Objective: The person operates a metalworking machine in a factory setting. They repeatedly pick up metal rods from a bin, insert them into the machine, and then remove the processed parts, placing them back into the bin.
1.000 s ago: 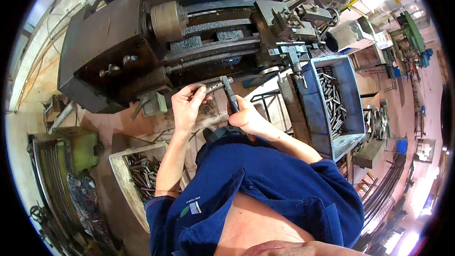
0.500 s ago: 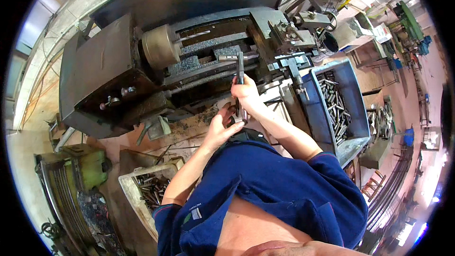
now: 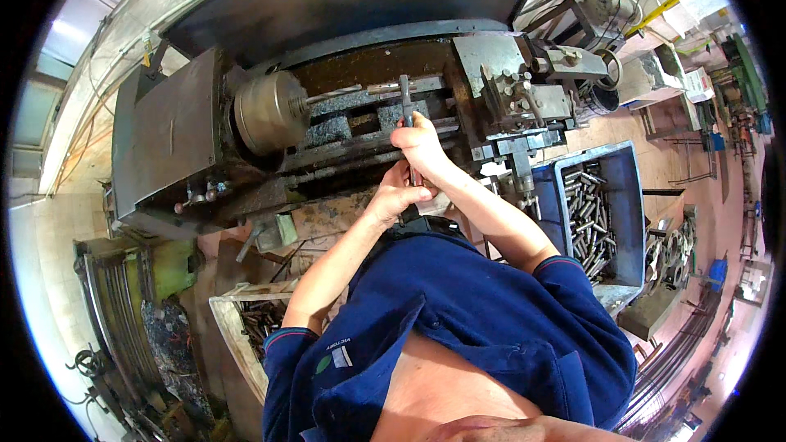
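At centre, the lower end of a metal hand tool (image 3: 406, 100) is clasped by the left hand (image 3: 395, 196); toward twelve, its shank is gripped by the right hand (image 3: 419, 144). Beyond, a metal rod (image 3: 383, 89) is crossed by its head; at ten, a lathe chuck (image 3: 270, 113) is seen.

Running this remotely, I've got my bare left forearm (image 3: 332, 268) and bare right forearm (image 3: 489, 211) angled inward, meeting in front of the torso. My ungloved left hand (image 3: 396, 195) is nearer the belly, fingers curled, thumb stretched out to the right. My ungloved right hand (image 3: 419, 141) sits just beyond it, fingers wrapped in a grip. Wrists look pretty straight, honestly.
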### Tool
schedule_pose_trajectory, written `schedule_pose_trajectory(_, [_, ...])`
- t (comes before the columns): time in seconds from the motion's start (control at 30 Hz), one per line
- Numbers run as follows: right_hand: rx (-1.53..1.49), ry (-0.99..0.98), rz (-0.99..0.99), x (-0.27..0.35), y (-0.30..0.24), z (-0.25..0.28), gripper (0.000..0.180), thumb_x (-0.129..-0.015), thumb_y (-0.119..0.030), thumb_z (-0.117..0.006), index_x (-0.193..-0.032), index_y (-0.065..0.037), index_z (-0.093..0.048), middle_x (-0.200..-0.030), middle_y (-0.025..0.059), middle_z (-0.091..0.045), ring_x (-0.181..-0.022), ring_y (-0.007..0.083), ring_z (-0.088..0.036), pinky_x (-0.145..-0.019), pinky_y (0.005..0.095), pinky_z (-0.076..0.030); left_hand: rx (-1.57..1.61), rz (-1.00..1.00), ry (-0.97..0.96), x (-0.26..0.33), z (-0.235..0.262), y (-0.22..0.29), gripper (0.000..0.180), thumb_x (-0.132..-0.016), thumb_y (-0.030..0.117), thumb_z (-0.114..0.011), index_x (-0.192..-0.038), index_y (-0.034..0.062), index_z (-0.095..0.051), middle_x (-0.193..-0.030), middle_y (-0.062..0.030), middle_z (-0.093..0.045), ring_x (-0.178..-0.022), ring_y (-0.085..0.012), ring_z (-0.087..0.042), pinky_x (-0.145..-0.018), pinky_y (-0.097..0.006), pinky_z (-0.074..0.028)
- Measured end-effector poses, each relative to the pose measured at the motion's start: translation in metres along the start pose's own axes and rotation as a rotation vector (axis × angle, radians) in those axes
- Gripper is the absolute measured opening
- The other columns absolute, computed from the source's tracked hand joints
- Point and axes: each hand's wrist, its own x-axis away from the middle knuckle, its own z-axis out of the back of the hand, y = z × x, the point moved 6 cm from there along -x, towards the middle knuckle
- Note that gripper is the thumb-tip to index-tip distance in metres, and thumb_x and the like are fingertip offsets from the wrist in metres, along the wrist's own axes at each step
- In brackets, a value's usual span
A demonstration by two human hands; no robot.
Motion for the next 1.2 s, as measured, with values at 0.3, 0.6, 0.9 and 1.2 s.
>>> schedule_pose_trajectory(0.3, [0.067,-0.035,-0.066,-0.001,-0.011,-0.025,0.024,-0.064,-0.012,-0.061,-0.082,0.001,-0.053,-0.068,0.0063,-0.053,-0.064,0.0160,-0.050,-0.056,0.0324,-0.043,0.054,-0.069,0.007,0.002,0.023,-0.007,0.076,-0.058,0.013,-0.079,-0.122,-0.0004,-0.041,-0.110,-0.0082,-0.054,-0.100,-0.0192,-0.055,-0.090,-0.032,-0.044])
schedule_pose_trajectory(0.6, [0.570,-0.040,0.362,-0.020,0.012,-0.091,0.018,-0.061,-0.020,-0.066,-0.055,-0.008,-0.054,-0.059,0.0138,-0.055,-0.063,0.0185,-0.057,-0.065,0.0373,-0.046,-0.055,-0.078,0.208,0.032,0.052,0.016,0.023,-0.070,0.003,-0.066,-0.090,0.0045,-0.056,-0.080,-0.0031,-0.057,-0.066,-0.0096,-0.054,-0.057,-0.021,-0.042])
schedule_pose_trajectory(0.9, [1.347,-0.174,0.607,-0.055,0.040,-0.126,0.012,-0.068,-0.016,-0.062,-0.058,-0.012,-0.055,-0.055,-0.0018,-0.053,-0.051,0.0071,-0.052,-0.045,0.0266,-0.040,-0.133,0.005,0.180,0.030,0.064,0.009,0.037,-0.076,0.011,-0.067,-0.106,0.0097,-0.047,-0.092,-0.0030,-0.057,-0.079,-0.0133,-0.055,-0.058,-0.025,-0.043])
schedule_pose_trajectory(1.2, [0.846,0.038,0.384,-0.067,0.050,-0.114,0.026,-0.067,-0.014,-0.062,-0.046,-0.019,-0.048,-0.048,-0.0030,-0.049,-0.044,0.0103,-0.046,-0.044,0.0278,-0.039,-0.212,-0.005,0.130,0.036,0.051,0.019,0.036,-0.079,0.017,-0.065,-0.108,0.0074,-0.046,-0.096,-0.0038,-0.056,-0.085,-0.0142,-0.054,-0.064,-0.029,-0.043])
